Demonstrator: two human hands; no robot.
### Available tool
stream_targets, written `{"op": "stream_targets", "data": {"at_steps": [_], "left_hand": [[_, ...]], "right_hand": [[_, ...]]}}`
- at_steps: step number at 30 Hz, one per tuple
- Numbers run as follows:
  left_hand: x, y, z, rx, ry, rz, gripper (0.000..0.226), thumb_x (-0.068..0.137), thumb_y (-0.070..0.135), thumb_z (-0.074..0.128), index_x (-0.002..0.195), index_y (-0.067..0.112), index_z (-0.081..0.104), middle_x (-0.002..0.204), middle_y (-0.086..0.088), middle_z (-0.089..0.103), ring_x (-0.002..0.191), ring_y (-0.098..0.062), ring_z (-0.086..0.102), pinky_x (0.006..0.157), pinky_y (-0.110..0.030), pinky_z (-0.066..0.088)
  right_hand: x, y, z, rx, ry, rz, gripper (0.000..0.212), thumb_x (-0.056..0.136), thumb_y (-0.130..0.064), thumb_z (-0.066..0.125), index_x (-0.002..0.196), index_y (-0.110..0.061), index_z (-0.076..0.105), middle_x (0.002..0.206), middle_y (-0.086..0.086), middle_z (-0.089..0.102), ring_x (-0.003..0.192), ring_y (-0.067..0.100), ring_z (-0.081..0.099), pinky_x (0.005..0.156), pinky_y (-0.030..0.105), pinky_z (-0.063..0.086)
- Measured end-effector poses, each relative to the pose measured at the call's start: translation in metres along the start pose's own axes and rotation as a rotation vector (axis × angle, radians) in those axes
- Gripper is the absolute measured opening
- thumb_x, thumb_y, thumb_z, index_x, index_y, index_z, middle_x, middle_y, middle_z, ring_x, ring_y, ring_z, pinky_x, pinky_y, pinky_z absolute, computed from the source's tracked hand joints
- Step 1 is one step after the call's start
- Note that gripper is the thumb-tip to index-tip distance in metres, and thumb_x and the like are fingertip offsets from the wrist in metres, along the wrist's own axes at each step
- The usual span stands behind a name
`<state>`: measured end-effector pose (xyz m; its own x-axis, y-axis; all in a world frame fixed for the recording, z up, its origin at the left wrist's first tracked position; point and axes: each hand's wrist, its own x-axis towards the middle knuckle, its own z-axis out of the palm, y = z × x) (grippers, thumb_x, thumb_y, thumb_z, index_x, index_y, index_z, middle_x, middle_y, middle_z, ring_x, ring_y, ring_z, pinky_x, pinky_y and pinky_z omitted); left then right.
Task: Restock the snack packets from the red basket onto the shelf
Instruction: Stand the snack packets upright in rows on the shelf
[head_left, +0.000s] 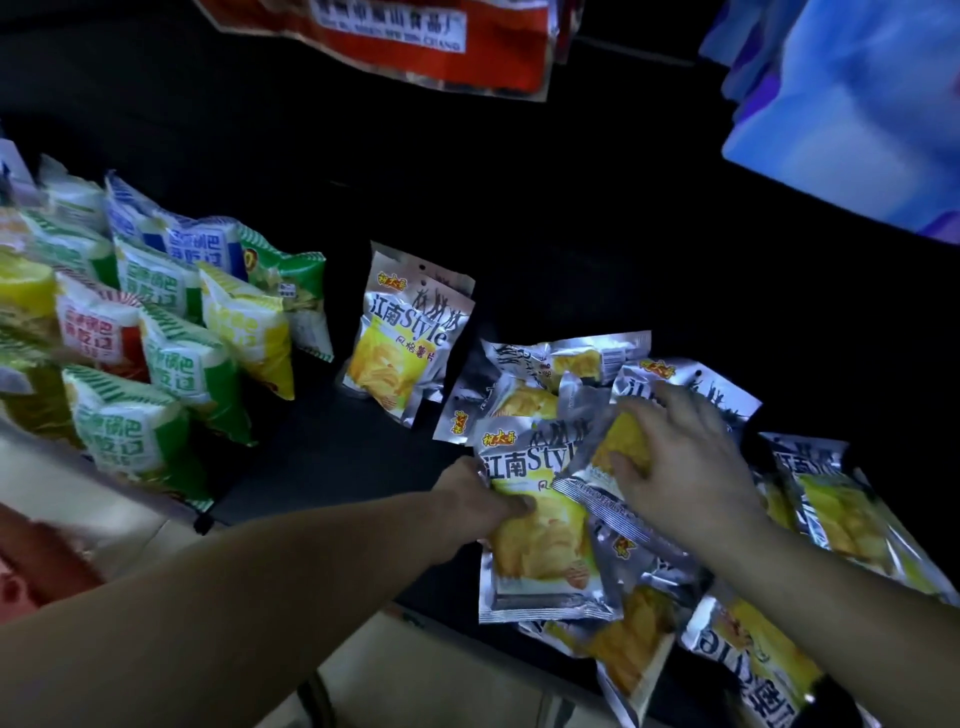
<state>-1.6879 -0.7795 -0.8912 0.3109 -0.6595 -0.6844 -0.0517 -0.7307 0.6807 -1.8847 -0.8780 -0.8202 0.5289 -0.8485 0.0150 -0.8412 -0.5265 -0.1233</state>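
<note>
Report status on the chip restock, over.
Left hand grip on front chip packet. Right hand grip on tilted chip packet. Loose packet pile crowds the shelf around both.

The snack packets heaped by the shelf's front right edge are crinkled metallic foil, silvery and highly glossy, with smooth yellow printed panels. The shelf looks dark and matt. Along its left edge the puffed bags are smooth plastic film with a soft sheen. The red pack hanging above has shiny foil borders.
</note>
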Motion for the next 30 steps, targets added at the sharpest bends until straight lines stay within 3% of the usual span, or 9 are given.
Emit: {"op": "stream_targets", "data": {"at_steps": [4, 8, 10, 12, 16, 19, 22, 27, 30], "left_hand": [[0.005, 0.01, -0.011, -0.01, -0.07, 0.008, 0.045, 0.071, 0.031, 0.094, 0.103, 0.012, 0.068, 0.094, -0.014, 0.078, 0.077, -0.024, 0.074, 0.073, -0.045, 0.063], [-0.002, 0.011, -0.029, -0.058, -0.089, 0.092, 0.08, 0.047, 0.045, 0.096, 0.107, 0.005, 0.062, 0.093, -0.019, 0.074, 0.078, -0.026, 0.069, 0.082, -0.051, 0.06], [-0.002, 0.005, -0.039, -0.043, -0.084, 0.136, 0.079, 0.044, 0.049, 0.095, 0.102, 0.007, 0.063, 0.091, -0.015, 0.073, 0.081, -0.027, 0.067, 0.083, -0.049, 0.059], [-0.004, 0.0, -0.051, -0.045, -0.066, 0.175, 0.07, 0.052, 0.046, 0.096, 0.104, 0.009, 0.065, 0.093, -0.012, 0.075, 0.082, -0.028, 0.069, 0.078, -0.047, 0.058], [-0.013, 0.004, -0.071, -0.138, -0.06, 0.238, 0.035, 0.082, 0.011, 0.084, 0.114, 0.013, 0.069, 0.105, -0.007, 0.079, 0.093, -0.03, 0.077, 0.084, -0.055, 0.062], [-0.014, 0.011, -0.079, -0.135, -0.044, 0.29, 0.025, 0.087, 0.001, 0.075, 0.108, 0.013, 0.067, 0.09, 0.001, 0.08, 0.075, -0.021, 0.074, 0.071, -0.042, 0.057], [-0.015, 0.022, -0.081, -0.123, -0.052, 0.338, 0.026, 0.087, -0.001, 0.074, 0.087, 0.015, 0.055, 0.056, 0.008, 0.06, 0.049, -0.013, 0.056, 0.058, -0.033, 0.045], [-0.022, 0.044, -0.086, -0.191, -0.114, 0.399, 0.037, 0.085, 0.002, 0.076, 0.069, 0.025, 0.052, 0.061, -0.003, 0.044, 0.051, -0.02, 0.042, 0.048, -0.031, 0.034], [-0.019, 0.05, -0.082, -0.278, -0.092, 0.388, 0.04, 0.087, 0.004, 0.073, 0.065, 0.024, 0.046, 0.06, 0.001, 0.043, 0.053, -0.02, 0.043, 0.049, -0.031, 0.031]], "right_hand": [[0.009, 0.014, 0.004, -0.04, -0.154, 0.166, 0.088, 0.089, -0.065, 0.06, 0.161, -0.029, 0.021, 0.169, 0.007, 0.017, 0.156, 0.03, 0.008, 0.127, 0.047, 0.012], [0.01, 0.02, 0.007, 0.09, -0.197, 0.241, 0.101, 0.084, -0.075, 0.059, 0.162, -0.028, 0.016, 0.17, 0.004, 0.016, 0.157, 0.027, 0.011, 0.126, 0.046, 0.018], [0.011, 0.021, 0.005, 0.133, -0.204, 0.314, 0.112, 0.076, -0.082, 0.061, 0.162, -0.03, 0.013, 0.172, 0.005, 0.005, 0.157, 0.029, 0.008, 0.125, 0.05, 0.021], [0.012, 0.021, 0.004, 0.199, -0.25, 0.405, 0.124, 0.067, -0.088, 0.064, 0.162, -0.032, 0.007, 0.172, 0.005, 0.001, 0.158, 0.03, 0.006, 0.124, 0.053, 0.024], [0.012, 0.023, 0.003, 0.335, -0.313, 0.557, 0.136, 0.059, -0.088, 0.071, 0.163, -0.033, 0.003, 0.171, 0.006, 0.003, 0.156, 0.035, 0.012, 0.118, 0.053, 0.03], [0.013, 0.023, 0.001, 0.47, -0.322, 0.61, 0.131, 0.06, -0.079, 0.08, 0.162, -0.041, 0.008, 0.171, 0.006, 0.008, 0.152, 0.037, 0.027, 0.116, 0.051, 0.036], [0.009, 0.024, 0.004, 0.539, -0.267, 0.549, 0.118, 0.062, -0.065, 0.089, 0.159, -0.042, 0.025, 0.169, 0.001, 0.018, 0.148, 0.033, 0.035, 0.115, 0.049, 0.042], [-0.011, 0.011, -0.005, 0.331, -0.247, 0.292, 0.083, 0.073, -0.057, 0.084, 0.147, -0.039, 0.049, 0.168, -0.006, 0.017, 0.15, 0.023, 0.03, 0.113, 0.034, 0.039], [-0.016, 0.015, -0.006, 0.391, -0.262, 0.287, 0.064, 0.081, -0.042, 0.084, 0.14, -0.033, 0.06, 0.159, -0.006, 0.026, 0.122, 0.019, 0.054, 0.073, -0.002, 0.042]]}}
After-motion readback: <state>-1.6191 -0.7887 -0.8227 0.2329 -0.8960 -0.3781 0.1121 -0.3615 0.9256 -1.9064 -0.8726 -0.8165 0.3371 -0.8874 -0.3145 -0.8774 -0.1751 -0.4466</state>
